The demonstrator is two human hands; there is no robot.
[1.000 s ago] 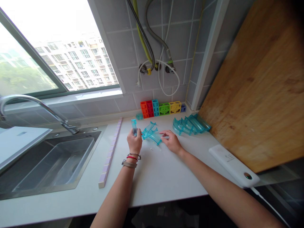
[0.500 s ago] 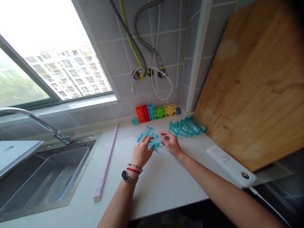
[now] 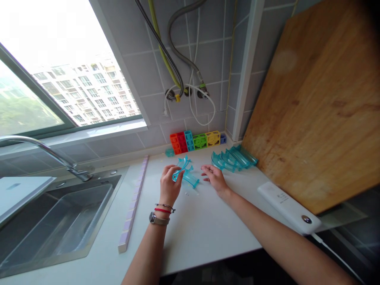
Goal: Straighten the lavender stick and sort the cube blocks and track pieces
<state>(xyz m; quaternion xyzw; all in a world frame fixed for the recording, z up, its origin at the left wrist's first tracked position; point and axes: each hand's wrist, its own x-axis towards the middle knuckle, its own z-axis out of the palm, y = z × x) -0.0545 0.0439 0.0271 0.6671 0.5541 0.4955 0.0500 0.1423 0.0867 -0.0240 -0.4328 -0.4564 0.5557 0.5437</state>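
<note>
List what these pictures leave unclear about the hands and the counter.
- Head view: the left hand hides part of the teal piece it grips.
- Head view: the right hand covers whatever lies under its palm.
- Head view: the tap has its spout cut off by the left edge.

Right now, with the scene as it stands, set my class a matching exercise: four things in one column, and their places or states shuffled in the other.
Column one
1 left hand
2 coloured blocks
3 wooden board
4 white power bank

Column two
A leaning upright at the right
B gripping a teal track piece
C flat on the counter, near its front edge
D lined up against the tiled wall

Pairs: 1-B, 2-D, 3-A, 4-C
</note>
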